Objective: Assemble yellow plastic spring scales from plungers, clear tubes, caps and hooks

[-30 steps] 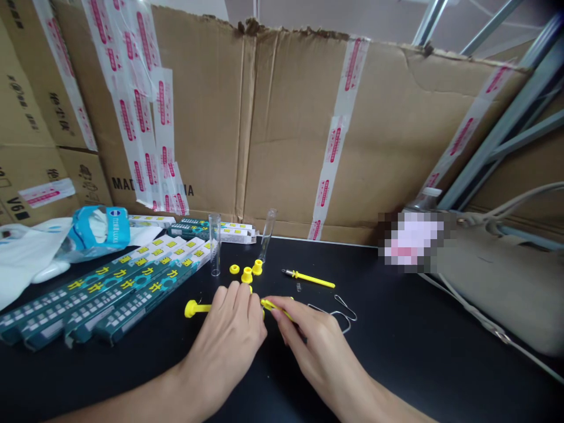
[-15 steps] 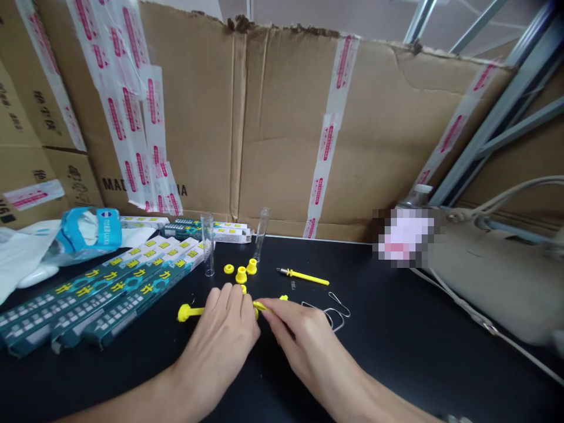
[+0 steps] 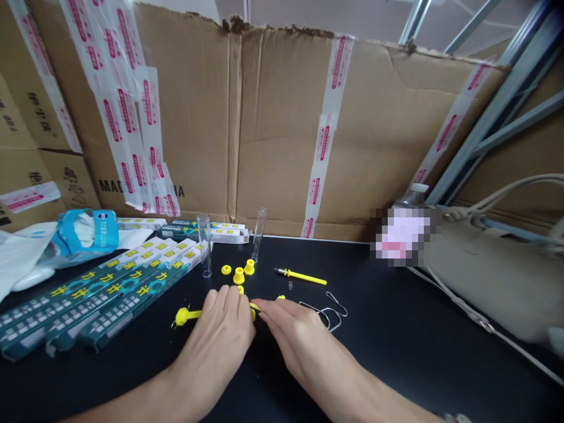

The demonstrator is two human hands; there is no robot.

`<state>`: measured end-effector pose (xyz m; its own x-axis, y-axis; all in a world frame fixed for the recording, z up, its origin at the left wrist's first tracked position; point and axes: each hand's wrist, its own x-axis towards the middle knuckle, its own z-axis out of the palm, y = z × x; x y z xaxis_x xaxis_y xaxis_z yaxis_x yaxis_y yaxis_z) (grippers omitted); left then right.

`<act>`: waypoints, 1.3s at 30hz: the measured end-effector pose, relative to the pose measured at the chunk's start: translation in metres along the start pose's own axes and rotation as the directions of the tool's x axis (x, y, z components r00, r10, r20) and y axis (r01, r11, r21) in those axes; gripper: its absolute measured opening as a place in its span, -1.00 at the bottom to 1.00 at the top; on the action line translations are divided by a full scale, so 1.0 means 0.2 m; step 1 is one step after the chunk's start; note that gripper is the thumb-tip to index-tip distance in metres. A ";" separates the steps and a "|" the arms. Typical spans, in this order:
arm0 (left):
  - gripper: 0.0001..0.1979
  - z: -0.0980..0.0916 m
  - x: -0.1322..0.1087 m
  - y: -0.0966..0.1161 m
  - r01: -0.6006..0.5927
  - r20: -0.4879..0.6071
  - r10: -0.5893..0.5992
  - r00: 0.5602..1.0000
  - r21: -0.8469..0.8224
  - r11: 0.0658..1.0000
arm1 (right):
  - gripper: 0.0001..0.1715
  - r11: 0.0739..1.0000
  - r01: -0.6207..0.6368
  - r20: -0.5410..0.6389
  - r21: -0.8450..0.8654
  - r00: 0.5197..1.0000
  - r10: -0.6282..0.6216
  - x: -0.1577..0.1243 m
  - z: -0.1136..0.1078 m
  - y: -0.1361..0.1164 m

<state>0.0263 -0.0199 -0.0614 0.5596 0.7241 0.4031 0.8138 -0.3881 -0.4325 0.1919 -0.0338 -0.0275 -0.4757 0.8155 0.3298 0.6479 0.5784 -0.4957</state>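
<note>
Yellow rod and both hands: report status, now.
Left hand closed over yellow rod, knobbed end showing. Right hand pinching small yellow piece close beside left. Yellow caps just beyond left hand, possibly in the way.

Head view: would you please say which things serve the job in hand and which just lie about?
Likely job: yellow rod (left hand), yellow piece (right hand), metal-tipped rod, yellow caps, clear tubes, spring, bent wires.
Likely lying about: blue packet, beige bag.
</note>
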 end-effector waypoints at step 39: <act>-0.72 -0.04 0.02 -0.04 -0.005 -0.045 0.001 0.999 -0.081 0.997 | -0.64 0.885 -0.302 0.091 0.354 0.953 0.289 0.05 -0.04 0.02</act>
<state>0.0238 -0.0184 -0.0509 0.5668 0.6974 0.4386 0.8213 -0.4364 -0.3675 0.1944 -0.0238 -0.0196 -0.3202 0.9423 0.0979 0.5068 0.2576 -0.8227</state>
